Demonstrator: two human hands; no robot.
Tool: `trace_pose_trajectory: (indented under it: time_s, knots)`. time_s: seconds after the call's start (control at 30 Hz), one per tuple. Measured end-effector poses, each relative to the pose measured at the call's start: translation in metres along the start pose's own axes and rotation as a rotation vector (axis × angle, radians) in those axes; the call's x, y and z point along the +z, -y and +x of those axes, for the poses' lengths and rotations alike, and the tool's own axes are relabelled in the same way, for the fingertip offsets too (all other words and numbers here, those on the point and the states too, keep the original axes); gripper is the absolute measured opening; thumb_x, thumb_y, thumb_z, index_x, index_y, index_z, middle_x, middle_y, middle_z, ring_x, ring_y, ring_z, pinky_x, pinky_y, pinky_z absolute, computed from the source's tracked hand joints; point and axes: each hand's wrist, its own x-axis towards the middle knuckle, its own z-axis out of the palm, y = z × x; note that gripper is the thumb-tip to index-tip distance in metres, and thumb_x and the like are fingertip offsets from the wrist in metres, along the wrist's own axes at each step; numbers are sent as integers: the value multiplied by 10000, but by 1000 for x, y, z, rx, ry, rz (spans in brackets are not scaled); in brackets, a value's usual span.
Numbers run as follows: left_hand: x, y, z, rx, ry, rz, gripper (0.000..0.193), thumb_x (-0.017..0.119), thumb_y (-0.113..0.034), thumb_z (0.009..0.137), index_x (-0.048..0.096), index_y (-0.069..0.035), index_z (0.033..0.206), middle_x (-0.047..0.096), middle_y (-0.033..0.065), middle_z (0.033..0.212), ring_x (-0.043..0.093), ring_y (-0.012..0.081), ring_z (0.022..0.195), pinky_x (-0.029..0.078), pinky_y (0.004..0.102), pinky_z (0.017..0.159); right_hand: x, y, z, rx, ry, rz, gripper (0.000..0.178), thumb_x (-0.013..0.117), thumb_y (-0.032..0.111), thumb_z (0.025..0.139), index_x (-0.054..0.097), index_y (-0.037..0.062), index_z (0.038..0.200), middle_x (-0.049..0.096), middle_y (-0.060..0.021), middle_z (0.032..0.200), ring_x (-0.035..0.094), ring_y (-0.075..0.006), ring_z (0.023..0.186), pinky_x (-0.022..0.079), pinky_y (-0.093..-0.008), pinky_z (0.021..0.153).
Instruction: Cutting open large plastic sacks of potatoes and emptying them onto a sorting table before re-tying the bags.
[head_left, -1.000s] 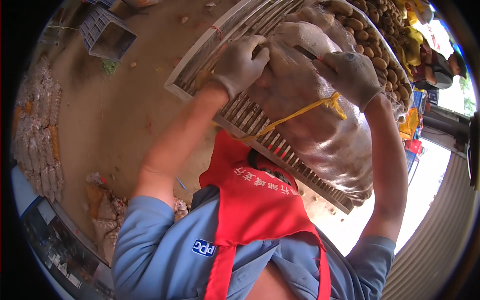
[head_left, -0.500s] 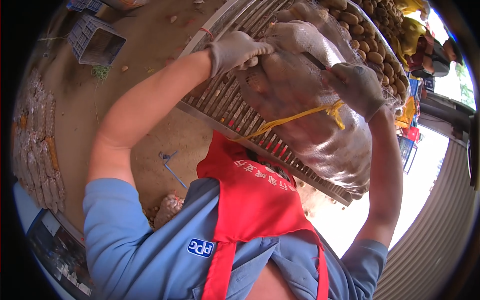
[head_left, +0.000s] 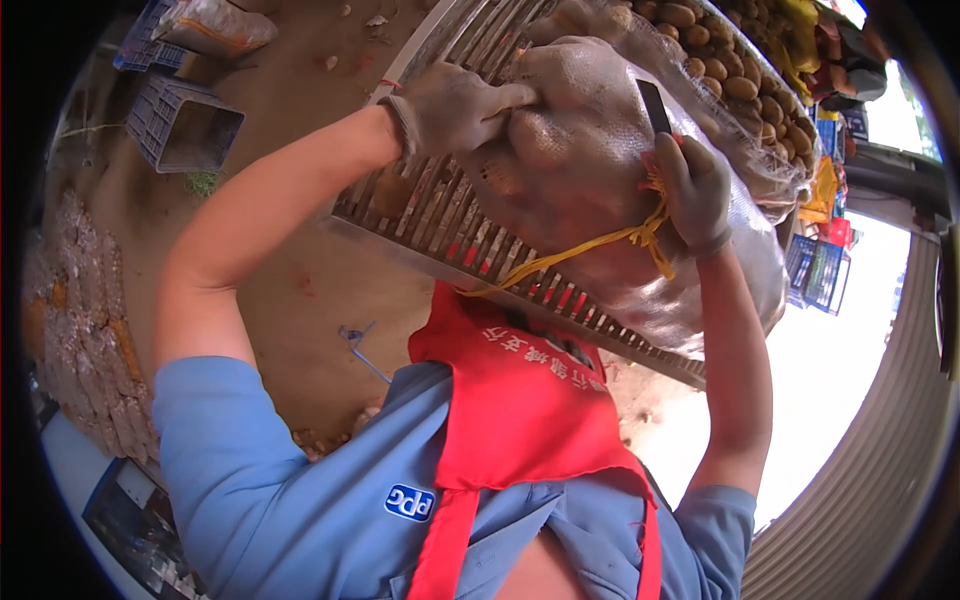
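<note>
A big sheer woven plastic sack (head_left: 570,200), bulging with what look like potatoes, lies on a slatted metal rack (head_left: 420,210) in front of me. My left hand (head_left: 445,108), in a grey glove, is closed at the sack's left end, fingers pinching its film. Over the sack's right part, my gloved right hand (head_left: 692,190) grips a knife (head_left: 655,107) whose dark blade points up and away; a bit of red shows at its handle. Loops of yellow cord (head_left: 590,243) hang by that hand and trail across the sack to the rack's near edge.
Loose potatoes (head_left: 740,85) are heaped beyond the sack at the far right. A blue-grey plastic crate (head_left: 185,122) and a filled sack (head_left: 215,28) are on the floor at far left. Long wrapped bundles (head_left: 85,320) are stacked at left. A blue crate (head_left: 818,270) stands at right.
My right hand has drawn nearer to me, and the knife blade has swung to point upward. My left hand has moved slightly left, still at the sack's end.
</note>
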Motion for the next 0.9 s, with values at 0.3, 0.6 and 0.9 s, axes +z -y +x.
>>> trace_pose_trajectory:
  time_s: [0.3, 0.6, 0.9]
  knots:
    - [-9, -1, 21, 143, 80, 64, 299, 627, -269, 976, 703, -171, 1248, 744, 135, 807, 740, 342, 757, 581, 475, 753, 4, -1, 0, 57, -28, 151, 338, 694, 305, 1050, 760, -16, 969, 635, 39, 730, 534, -42, 706, 477, -274, 637]
    - [-39, -7, 32, -16, 334, -160, 353, 549, -292, 959, 669, -43, 1179, 747, 220, 902, 732, 400, 894, 557, 501, 865, 4, -8, 4, 41, -18, 260, 365, 697, 322, 1056, 752, -22, 944, 613, 66, 769, 507, -26, 737, 458, -260, 647]
    - [-57, -21, 49, 23, 501, -12, 462, 555, -447, 982, 667, -4, 1046, 726, 261, 933, 712, 434, 911, 534, 520, 867, 5, -3, 0, 92, -13, 282, 360, 705, 328, 1055, 781, -23, 1034, 664, 63, 835, 554, -13, 775, 498, -237, 667]
